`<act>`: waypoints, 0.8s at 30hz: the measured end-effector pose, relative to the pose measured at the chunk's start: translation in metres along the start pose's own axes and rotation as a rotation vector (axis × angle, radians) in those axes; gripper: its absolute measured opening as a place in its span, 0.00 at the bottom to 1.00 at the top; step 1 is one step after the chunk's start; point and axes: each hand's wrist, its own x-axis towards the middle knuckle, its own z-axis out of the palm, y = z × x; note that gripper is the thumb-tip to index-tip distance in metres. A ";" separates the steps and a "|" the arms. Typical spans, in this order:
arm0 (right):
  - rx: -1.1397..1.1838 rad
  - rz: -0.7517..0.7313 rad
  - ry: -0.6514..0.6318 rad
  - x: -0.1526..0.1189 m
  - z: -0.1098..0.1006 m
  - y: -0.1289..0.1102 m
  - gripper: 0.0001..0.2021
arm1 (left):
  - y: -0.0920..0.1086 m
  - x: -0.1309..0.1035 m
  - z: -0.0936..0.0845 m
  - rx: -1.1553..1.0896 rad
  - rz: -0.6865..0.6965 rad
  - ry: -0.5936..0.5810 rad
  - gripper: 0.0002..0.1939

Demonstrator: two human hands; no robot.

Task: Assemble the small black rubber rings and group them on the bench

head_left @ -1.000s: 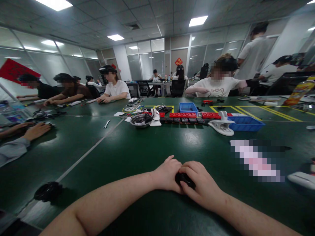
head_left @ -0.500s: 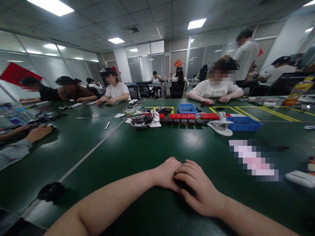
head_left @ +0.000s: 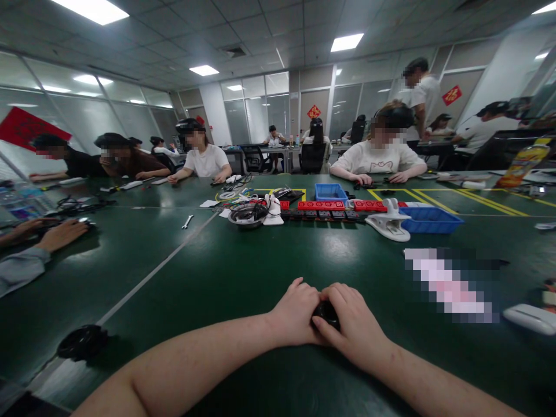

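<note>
Since the previous frame, the fingers of my right hand (head_left: 354, 324) have drawn back, exposing the black part (head_left: 329, 314) between them and the thumb. Beyond my hands and to the right, a standing person (head_left: 423, 95) has shifted leftward.

Current state: right hand closed on the part, thumb on the near side, fingers curled over the far side. Left hand (head_left: 297, 313) is curled against the part's left side; whether it grips cannot be told, as its fingertips are hidden. The part is located between both hands, just above the green table (head_left: 234, 278).

Surroundings, relative to the hands:
- Well to the left: a black coil (head_left: 82, 343).
- Ahead and left: a wrench (head_left: 187, 222), lying flat.
- Straight ahead, left to right: a bowl (head_left: 247, 215) containing cable, a red strip (head_left: 321, 205) and a white clamp (head_left: 391, 223), with a blue tray (head_left: 434, 220) just beside the clamp.
- Right: a blurred item (head_left: 452, 286), then a white item (head_left: 530, 318) farther out.
- Far left: another person's hands (head_left: 65, 233), over a dark object.
</note>
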 end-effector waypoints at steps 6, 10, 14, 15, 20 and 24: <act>0.039 -0.031 -0.011 0.001 -0.003 -0.001 0.05 | -0.008 0.002 0.001 -0.111 0.006 -0.028 0.23; 0.095 -0.087 0.008 0.000 -0.005 -0.002 0.07 | -0.011 0.003 0.001 -0.132 0.028 -0.052 0.21; 0.152 -0.216 0.040 -0.003 -0.007 -0.004 0.11 | -0.012 0.004 0.000 -0.113 0.079 -0.087 0.17; 0.163 -0.243 0.035 -0.004 -0.008 -0.005 0.11 | -0.013 0.004 -0.001 -0.114 0.091 -0.091 0.17; 0.220 -0.387 -0.032 -0.006 -0.010 -0.009 0.09 | -0.015 0.005 -0.002 -0.110 0.153 -0.110 0.16; 0.253 -0.446 -0.029 -0.005 -0.011 -0.012 0.10 | -0.014 0.006 -0.005 -0.097 0.183 -0.138 0.13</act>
